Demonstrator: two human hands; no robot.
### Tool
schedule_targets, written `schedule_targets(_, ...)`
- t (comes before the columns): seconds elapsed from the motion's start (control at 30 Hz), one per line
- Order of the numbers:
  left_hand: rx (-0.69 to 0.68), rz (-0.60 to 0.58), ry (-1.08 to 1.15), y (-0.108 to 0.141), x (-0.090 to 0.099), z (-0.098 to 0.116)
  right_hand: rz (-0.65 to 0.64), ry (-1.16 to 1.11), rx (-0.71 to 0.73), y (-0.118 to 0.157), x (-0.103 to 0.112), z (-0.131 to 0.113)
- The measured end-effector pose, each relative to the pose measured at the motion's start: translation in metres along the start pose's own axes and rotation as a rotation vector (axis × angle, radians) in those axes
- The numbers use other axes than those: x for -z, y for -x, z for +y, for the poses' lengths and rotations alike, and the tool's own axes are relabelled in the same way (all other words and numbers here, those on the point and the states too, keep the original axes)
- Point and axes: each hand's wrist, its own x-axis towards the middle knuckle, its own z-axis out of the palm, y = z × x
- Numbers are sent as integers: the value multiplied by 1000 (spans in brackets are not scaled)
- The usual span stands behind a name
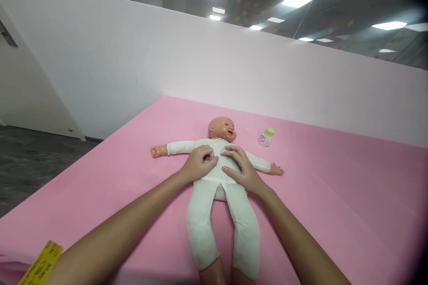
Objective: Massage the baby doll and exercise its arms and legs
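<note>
While the left hand (201, 163) curls loosely, any pinch indiscernible, the right hand (246, 171) rests, fingers spread; beneath both, touching, one doll (216, 177), supine; beyond the right hand, one bottle (265, 138).

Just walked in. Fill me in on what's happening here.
A person has both bare hands on the torso of a baby doll with a white cloth body. It lies face up on a pink surface, arms spread, head turned to the right, legs toward the person. The left hand has its fingers curled; the right hand lies with its fingers apart. A small clear bottle with a green cap sits right of the doll's head, untouched.
</note>
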Motion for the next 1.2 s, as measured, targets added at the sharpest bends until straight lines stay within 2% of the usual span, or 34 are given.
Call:
schedule_targets(0.23, 82, 62, 2, 1, 2, -7, 4, -20, -81, 0, -2, -2)
schedule_targets(0.5, 120, 161, -97, -1, 10, -20, 93, 56, -108, -6, 1, 16)
schedule_targets(0.63, 195, 242, -184, -2, 13, -27, 227, 187, -154, -8, 5, 24)
schedule_targets(0.73, 243, 288, -249, -2, 14, -30, 327, 288, -304, -7, 12, 25)
schedule_targets(0.83, 310, 265, -301, -3, 15, -29, 245, 305, -479, -5, 20, 22)
schedule_targets(0.93, 373, 192, -341, -2, 17, -25, 134, 320, -579, -2, 25, 21)
schedule_targets(1.07, 416, 134, -392, -2, 20, -18, 85, 322, -623, 0, 25, 23)
schedule_targets(1.2, 397, 150, -432, 0, 17, -16, 92, 310, -642, -1, 28, 21)
